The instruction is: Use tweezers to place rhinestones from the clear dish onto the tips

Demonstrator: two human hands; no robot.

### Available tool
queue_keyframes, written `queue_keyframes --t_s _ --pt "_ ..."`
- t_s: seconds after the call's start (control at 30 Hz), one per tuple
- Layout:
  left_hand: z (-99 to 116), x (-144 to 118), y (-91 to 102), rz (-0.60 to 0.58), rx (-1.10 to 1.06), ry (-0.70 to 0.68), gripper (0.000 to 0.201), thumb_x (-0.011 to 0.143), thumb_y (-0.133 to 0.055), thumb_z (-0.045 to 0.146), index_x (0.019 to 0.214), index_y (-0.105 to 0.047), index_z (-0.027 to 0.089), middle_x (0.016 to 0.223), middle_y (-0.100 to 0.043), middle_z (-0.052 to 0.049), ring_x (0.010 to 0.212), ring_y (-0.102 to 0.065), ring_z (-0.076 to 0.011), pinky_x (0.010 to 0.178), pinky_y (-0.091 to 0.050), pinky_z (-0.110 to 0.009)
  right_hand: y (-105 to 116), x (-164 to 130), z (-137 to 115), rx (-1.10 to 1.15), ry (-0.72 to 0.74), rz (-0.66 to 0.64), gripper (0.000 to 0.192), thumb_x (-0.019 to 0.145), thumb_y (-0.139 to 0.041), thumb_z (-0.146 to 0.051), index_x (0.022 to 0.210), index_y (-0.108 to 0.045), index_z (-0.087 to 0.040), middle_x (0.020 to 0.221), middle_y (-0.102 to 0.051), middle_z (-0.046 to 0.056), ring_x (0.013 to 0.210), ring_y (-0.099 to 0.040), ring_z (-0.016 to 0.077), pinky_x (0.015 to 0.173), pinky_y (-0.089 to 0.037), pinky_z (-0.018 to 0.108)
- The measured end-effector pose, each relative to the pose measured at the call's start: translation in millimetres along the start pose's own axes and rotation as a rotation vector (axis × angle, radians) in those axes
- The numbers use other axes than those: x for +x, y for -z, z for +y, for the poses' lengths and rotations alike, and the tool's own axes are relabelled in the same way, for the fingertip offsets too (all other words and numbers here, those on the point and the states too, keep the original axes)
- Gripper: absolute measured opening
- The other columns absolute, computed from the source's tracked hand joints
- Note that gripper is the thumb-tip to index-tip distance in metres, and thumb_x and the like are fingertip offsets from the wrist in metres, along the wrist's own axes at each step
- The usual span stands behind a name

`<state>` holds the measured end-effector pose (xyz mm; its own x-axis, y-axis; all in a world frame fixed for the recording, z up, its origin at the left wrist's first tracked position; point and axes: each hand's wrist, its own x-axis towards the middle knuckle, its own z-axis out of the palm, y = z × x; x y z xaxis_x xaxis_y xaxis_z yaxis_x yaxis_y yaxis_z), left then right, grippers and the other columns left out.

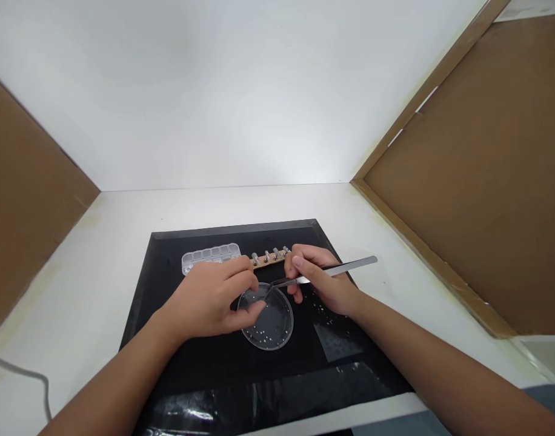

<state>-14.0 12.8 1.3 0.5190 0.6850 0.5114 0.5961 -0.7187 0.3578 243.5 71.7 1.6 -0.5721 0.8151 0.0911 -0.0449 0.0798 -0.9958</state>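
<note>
1. The tweezers point(323, 272), slim bright metal, lie with their long axis running from upper right down to the left, tips pointing into the dish point(268, 321).
2. The dish is round, clear plastic, holding tiny beads, on a black mat point(168, 254).
3. The right hand point(320, 278) pinches the tweezers mid-shaft between thumb and fingers.
4. The left hand point(211, 300) grips the dish's left rim, fingers curled.

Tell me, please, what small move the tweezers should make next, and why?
Probably lower the tweezers tips a little into the dish and close them on one bead. The right hand holds them angled over the dish's far edge, the left hand steadies its rim, and small beads lie loose inside.
</note>
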Motion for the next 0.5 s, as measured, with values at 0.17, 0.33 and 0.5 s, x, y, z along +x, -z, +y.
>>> queue_keyframes --t_s 0.17,0.33,0.5 --pt "2.5 -0.8 6.1 -0.067 -0.089 -0.064 0.031 0.083 -0.059 0.019 0.112 -0.071 0.024 0.095 -0.068 -0.002 0.061 -0.051 -0.0117 0.053 -0.038 -0.027 -0.9 -1.3 -1.8 0.012 0.012 -0.018 0.041 0.102 -0.070 -0.047 0.077 -0.064 -0.015 0.073 -0.060 -0.001 0.053 -0.067 0.0109 0.043 -0.055 0.018" --pt "1.3 -3.0 5.2 -0.084 -0.121 -0.084 0.035 0.082 -0.061 0.021 0.114 -0.075 0.025 0.098 -0.067 -0.002 0.057 -0.046 -0.0106 0.051 -0.037 -0.028 1.3 -1.1 -2.2 0.026 0.034 -0.012 0.039 0.102 -0.069 -0.045 0.077 -0.064 -0.015 0.074 -0.060 -0.001 0.054 -0.067 0.0112 0.043 -0.055 0.019" --pt "0.7 -1.7 6.0 -0.083 -0.148 -0.109 0.025 0.085 -0.060 0.023 0.104 -0.077 0.023 0.093 -0.067 -0.003 0.058 -0.048 -0.0117 0.052 -0.038 -0.029 3.9 -1.9 -2.3 0.022 0.040 -0.019 0.039 0.103 -0.068 -0.045 0.078 -0.063 -0.016 0.075 -0.061 -0.001 0.054 -0.067 0.0110 0.043 -0.055 0.019"
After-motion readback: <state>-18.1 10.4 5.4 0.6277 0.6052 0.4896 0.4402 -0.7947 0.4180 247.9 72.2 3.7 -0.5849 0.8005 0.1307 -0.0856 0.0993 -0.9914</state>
